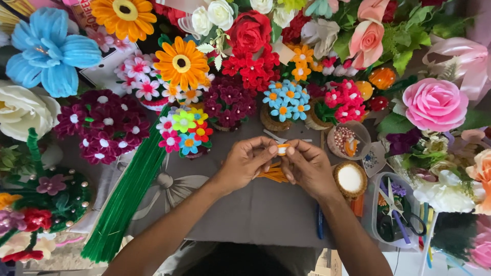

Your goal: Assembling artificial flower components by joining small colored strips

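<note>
Ringing the grey cloth [255, 209] on three sides was a bank of handmade flowers [230, 97], biggest thing in view. Long bundle of green pipe cleaners [125, 197] lay slanted on cloth's left edge. Clear tub w/ scissors [396, 212] sat off cloth's right edge. Over cloth centre, left hand [245, 163] & right hand [309, 168] were both pinched shut on a small orange-and-white piece [282, 148]. Orange pipe cleaners [273, 174] lay on cloth just below hands.

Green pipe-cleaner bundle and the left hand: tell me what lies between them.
In the head view, only grey cloth with a pale bow print lies between the green pipe-cleaner bundle and the left hand.
</note>
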